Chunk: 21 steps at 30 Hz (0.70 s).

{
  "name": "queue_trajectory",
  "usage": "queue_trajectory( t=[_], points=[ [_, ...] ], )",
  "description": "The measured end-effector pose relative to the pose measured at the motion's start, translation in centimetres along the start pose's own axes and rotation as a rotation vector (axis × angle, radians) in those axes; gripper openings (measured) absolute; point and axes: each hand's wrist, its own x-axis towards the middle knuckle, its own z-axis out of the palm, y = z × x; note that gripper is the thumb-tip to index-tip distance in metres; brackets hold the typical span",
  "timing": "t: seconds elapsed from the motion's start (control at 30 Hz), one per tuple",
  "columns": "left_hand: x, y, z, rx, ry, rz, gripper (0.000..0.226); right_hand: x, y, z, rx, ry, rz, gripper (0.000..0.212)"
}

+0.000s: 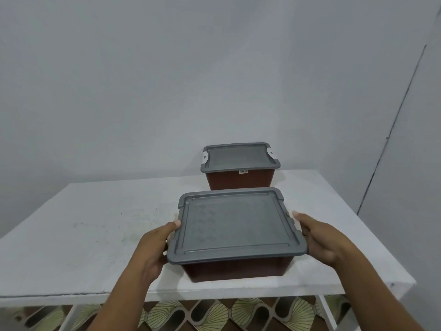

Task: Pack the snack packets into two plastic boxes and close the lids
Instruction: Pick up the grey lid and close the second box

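Two brown plastic boxes with grey lids stand on the white table (83, 235). The near box (238, 266) carries its grey lid (235, 225) flat on top. My left hand (155, 247) grips the box's left side, thumb on the lid's edge. My right hand (317, 237) holds the right side by the lid's rim, where the latch sits. The far box (241, 180) stands behind it near the wall, its lid (238, 156) on and white latches showing at both ends. No snack packets are visible.
A plain grey wall rises close behind the table. The table's front edge lies just below the near box, with a patterned floor (214, 314) underneath. Bare tabletop stretches to the left of both boxes.
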Motion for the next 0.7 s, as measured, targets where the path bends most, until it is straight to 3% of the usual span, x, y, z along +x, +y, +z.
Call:
queue_trajectory(
  t=[0.1, 0.23, 0.37, 0.47, 0.7],
  points=[
    [0.2, -0.3, -0.4, -0.113, -0.039, -0.059, 0.035, 0.0, 0.2, -0.9, 0.157, -0.042, 0.063, 0.045],
    [0.5, -0.6, -1.1, -0.288, -0.104, -0.151, 0.031, -0.2, 0.9, -0.6, 0.271, -0.079, 0.087, 0.028],
    [0.1, -0.7, -0.8, -0.314, -0.147, -0.154, 0.037, -0.3, 1.0, 0.0, 0.334, -0.11, 0.118, 0.034],
    [-0.1, -0.6, -0.6, -0.331, -0.17, -0.161, 0.042, 0.0, 0.8, 0.4, 0.315, -0.103, 0.116, 0.042],
    [0.1, -1.0, -0.2, -0.358, -0.203, -0.17, 0.03, -0.4, -1.4, 2.4, -0.018, 0.005, -0.001, 0.03]
  ],
)
